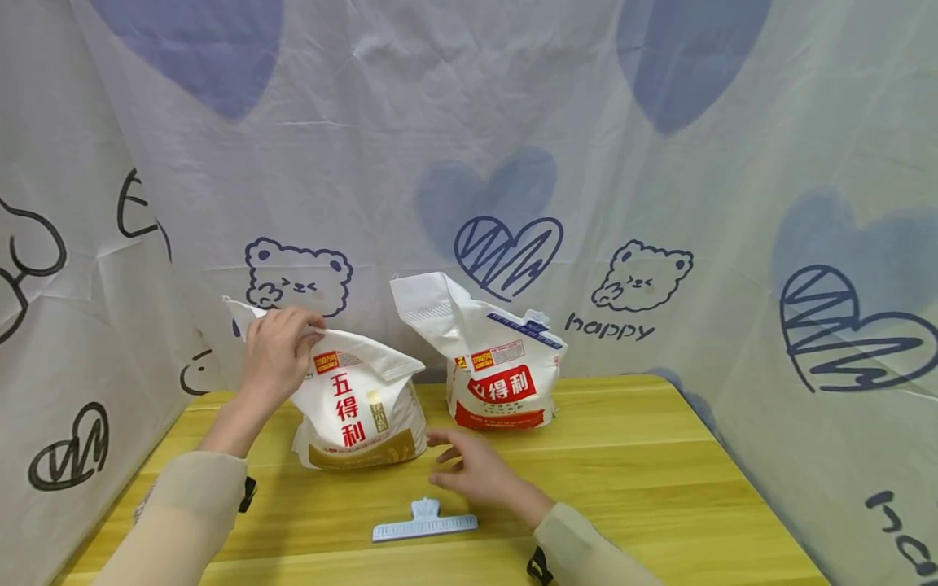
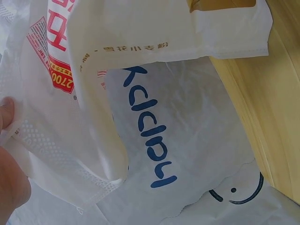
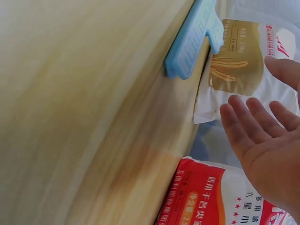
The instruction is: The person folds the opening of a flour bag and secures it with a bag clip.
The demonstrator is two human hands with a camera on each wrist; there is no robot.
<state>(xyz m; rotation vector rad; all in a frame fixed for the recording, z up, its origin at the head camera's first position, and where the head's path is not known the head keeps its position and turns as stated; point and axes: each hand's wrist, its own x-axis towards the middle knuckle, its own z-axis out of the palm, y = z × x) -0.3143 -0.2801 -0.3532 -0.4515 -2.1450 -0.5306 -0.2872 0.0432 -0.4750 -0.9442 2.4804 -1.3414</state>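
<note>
A white flour bag with a gold band (image 1: 366, 407) stands left of centre on the table, its top folded over toward the right. My left hand (image 1: 282, 346) pinches that bag's upper edge; in the left wrist view part of the hand (image 2: 11, 180) shows against the white top (image 2: 61, 154). My right hand (image 1: 476, 468) hovers beside the bag's lower right corner, fingers apart and holding nothing. In the right wrist view its palm and fingers (image 3: 262, 136) are spread. A light blue sealing clip (image 1: 425, 521) lies on the table in front of the bag.
Behind and to the right stands a second flour bag with red print (image 1: 506, 387), a dark blue clip (image 1: 523, 330) across its upper part. A wood-grain table (image 1: 623, 472) carries everything. Printed white cloth (image 1: 381, 179) hangs behind and at both sides.
</note>
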